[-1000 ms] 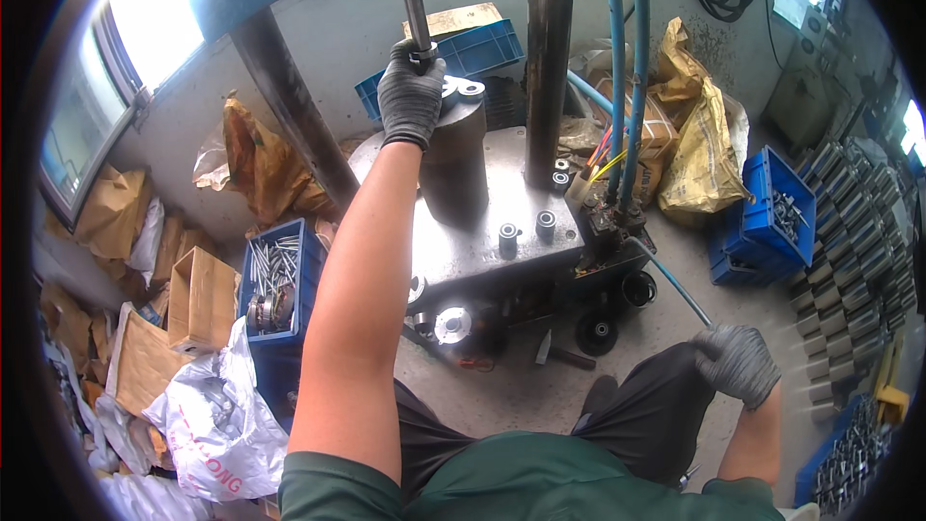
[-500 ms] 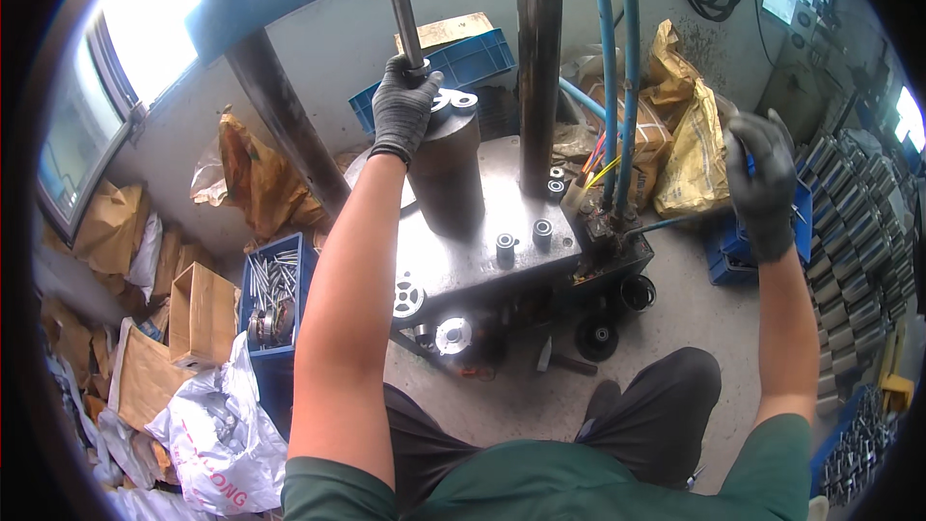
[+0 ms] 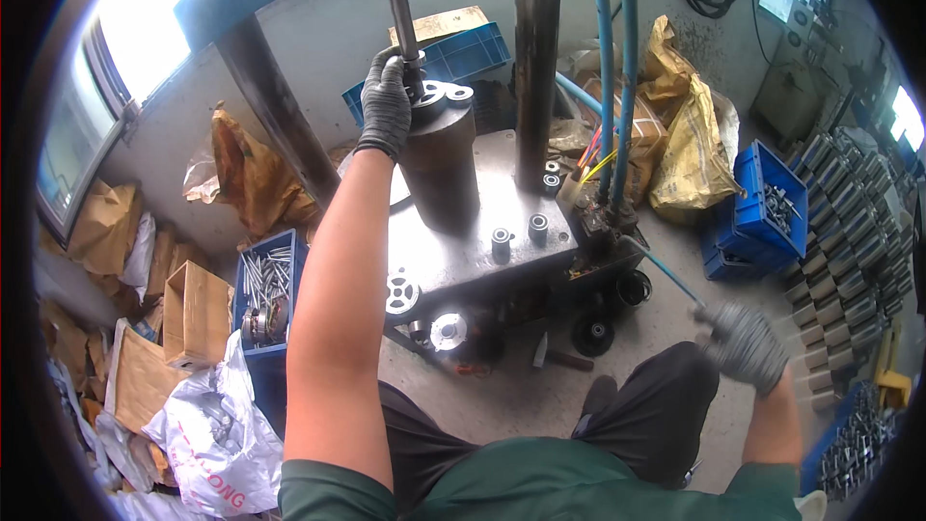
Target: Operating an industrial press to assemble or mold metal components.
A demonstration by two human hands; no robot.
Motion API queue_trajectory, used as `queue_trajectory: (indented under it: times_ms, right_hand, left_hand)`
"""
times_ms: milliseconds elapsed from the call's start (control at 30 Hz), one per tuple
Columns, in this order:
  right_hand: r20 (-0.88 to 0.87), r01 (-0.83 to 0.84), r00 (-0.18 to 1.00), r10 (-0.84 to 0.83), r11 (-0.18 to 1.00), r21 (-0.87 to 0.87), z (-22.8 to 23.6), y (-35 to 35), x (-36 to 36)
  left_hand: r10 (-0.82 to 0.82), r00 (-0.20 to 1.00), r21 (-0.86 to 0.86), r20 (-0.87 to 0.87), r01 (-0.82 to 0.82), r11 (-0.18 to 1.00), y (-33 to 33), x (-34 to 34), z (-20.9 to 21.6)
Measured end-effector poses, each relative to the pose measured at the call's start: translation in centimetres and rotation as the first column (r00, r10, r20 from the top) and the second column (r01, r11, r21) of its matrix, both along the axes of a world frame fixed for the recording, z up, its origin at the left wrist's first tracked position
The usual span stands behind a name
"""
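My left hand (image 3: 388,104), in a grey knit glove, is closed round the lower end of an upright metal rod (image 3: 398,2) and its collar. Beneath it, a flat metal part with ring-shaped ends (image 3: 459,94) rests on top of a thick dark steel cylinder (image 3: 440,178). The cylinder stands on the press's steel table (image 3: 511,169). At lower right my right hand (image 3: 748,345), also gloved and slightly blurred, is closed on the end of a thin blue lever (image 3: 667,275). That lever slopes down from the pump unit (image 3: 606,236) beside the table.
Small bearing-like rings (image 3: 538,229) stand on the table. A hammer (image 3: 562,359) and a round black part (image 3: 592,333) lie on the floor. Blue bins (image 3: 770,203) and stacked metal cylinders (image 3: 849,241) line the right; a bin of rods (image 3: 270,280) sits left. Steel columns (image 3: 537,68) flank the cylinder.
My right hand has come down and nearer, and the lever has swung from nearly level to sloping downward. My left hand stays at the rod, its grip slightly shifted to the left side.
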State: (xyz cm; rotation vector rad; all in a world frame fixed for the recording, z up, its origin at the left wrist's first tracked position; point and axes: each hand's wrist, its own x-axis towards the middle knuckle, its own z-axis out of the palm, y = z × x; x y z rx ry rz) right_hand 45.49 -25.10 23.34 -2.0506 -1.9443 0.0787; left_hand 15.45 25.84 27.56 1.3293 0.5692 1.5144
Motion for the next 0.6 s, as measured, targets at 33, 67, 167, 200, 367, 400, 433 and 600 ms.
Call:
queue_trajectory:
  times_ms: [33,67,167,200,367,400,433,600]
  right_hand:
    - [-0.008,-0.002,1.0,0.002,1.0,-0.003,-1.1,-0.6,-0.5]
    - [0.041,-0.003,0.999,0.008,0.993,-0.115,-1.8,-1.2,-1.1]
    - [0.127,0.047,0.992,-0.012,0.961,-0.272,-2.2,-1.9,-1.3]
    - [0.167,0.089,0.985,-0.037,0.945,-0.316,-2.2,-2.0,-1.3]
    - [0.11,0.046,0.994,-0.015,0.959,-0.281,-0.3,-0.5,-0.8]
    - [0.037,0.047,0.999,-0.039,0.969,-0.243,0.1,-0.2,-0.8]
    - [0.004,0.06,0.998,-0.06,0.977,-0.202,-0.2,-0.1,-0.3]
    - [0.05,-0.021,0.998,0.03,0.985,-0.169,-1.2,-1.1,0.5]
  left_hand:
    - [0.032,0.999,0.036,-0.044,-0.031,0.999,-0.2,-0.1,0.0]
    - [0.052,0.996,0.073,-0.073,-0.047,0.996,0.0,0.1,-0.1]
    - [0.038,0.994,0.072,-0.104,-0.03,0.997,0.0,0.4,-0.1]
    - [0.023,0.995,0.057,-0.097,-0.017,0.998,0.0,0.6,0.0]
    - [-0.004,0.994,0.067,-0.113,0.012,0.998,0.6,-0.4,-0.4]
    - [0.002,0.993,0.069,-0.122,0.006,0.998,0.7,-0.4,-0.5]
    - [-0.002,0.993,0.068,-0.12,0.01,0.998,0.6,-0.2,-0.5]
    - [-0.025,0.995,0.047,-0.101,0.03,0.998,1.4,-0.4,-0.5]
